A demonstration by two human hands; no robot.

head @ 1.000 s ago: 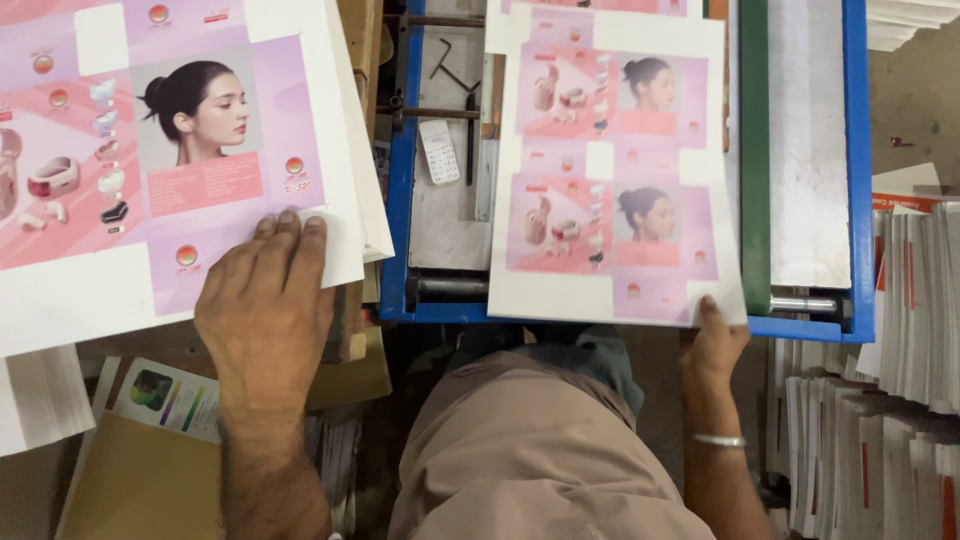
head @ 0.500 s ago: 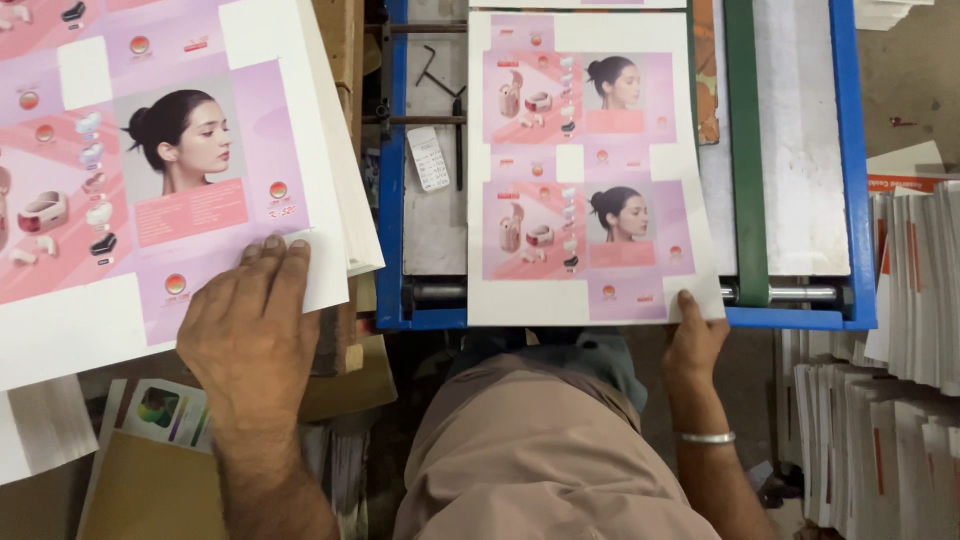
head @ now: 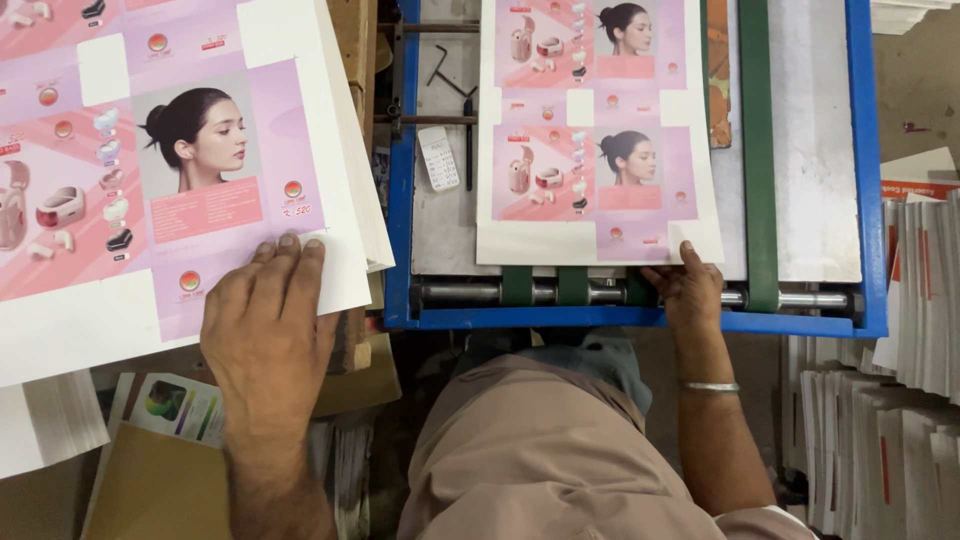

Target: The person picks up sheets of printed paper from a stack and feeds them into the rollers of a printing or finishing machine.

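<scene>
My left hand (head: 265, 318) lies flat, fingers spread, on the near corner of a tall stack of pink and purple printed sheets (head: 150, 170) at the left. My right hand (head: 685, 285) pinches the near right corner of a single printed sheet (head: 595, 150) that lies on the blue-framed machine table (head: 640, 320). That sheet shows the same picture twice, a head portrait beside small products. Its near edge sits just beyond a metal roller with green belts (head: 545, 290).
A small white calculator (head: 438, 158) and a black hex key (head: 440, 65) lie on the machine bed left of the sheet. A long green belt (head: 757, 150) runs along the bed. Stacks of white card stand at the right (head: 900, 400); more prints and brown card lie lower left (head: 170, 420).
The single sheet has slid away from me along the machine bed, with my right hand following its corner. My left hand stays pressed on the stack.
</scene>
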